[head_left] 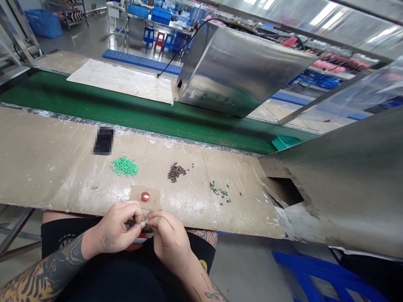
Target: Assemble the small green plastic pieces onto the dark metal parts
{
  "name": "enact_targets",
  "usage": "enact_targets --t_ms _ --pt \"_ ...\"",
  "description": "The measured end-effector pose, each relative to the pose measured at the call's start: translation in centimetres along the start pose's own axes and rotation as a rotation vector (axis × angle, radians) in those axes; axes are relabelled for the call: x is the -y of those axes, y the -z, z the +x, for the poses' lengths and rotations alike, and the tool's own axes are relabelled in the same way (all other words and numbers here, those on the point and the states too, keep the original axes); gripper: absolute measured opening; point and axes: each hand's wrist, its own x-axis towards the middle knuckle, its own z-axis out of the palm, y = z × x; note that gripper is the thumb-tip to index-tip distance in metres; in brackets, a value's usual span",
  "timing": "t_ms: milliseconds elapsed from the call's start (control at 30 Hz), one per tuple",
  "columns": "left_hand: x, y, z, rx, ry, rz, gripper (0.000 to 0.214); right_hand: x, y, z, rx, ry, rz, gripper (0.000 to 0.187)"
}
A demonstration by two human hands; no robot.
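My left hand (118, 224) and right hand (168, 235) pinch narrow, fingertips (138, 219) meeting on a tiny green piece (145, 221) over the near edge of the table (47, 176), its visible tip pointing sideways, its long axis too hidden to tell. Just ahead of my hands lies a tan card (151, 197) with a round red piece (145, 196) on it, and beyond are a heap of green pieces (124, 166), a dark brown heap (176, 172) and a loose green scatter (220, 191)

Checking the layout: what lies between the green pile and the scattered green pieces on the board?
A heap of small dark brown pieces lies there, seen in the head view.
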Motion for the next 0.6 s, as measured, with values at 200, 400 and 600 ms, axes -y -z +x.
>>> enact_targets --t_ms 200,400,600 --pt "0.1 -0.5 -0.2 0.017 0.055 0.001 0.011 0.2 0.3 0.1 -0.008 -0.069 0.118 0.025" --pt "2.7 0.3 -0.9 0.036 0.173 0.132 0.035 -6.4 3.2 -2.0 -0.050 -0.364 -0.087 0.013" --pt "9.1 4.0 -3.0 -0.206 0.317 0.403 0.030 -17.5 9.6 -6.5 -0.306 -0.689 -0.432 0.027"
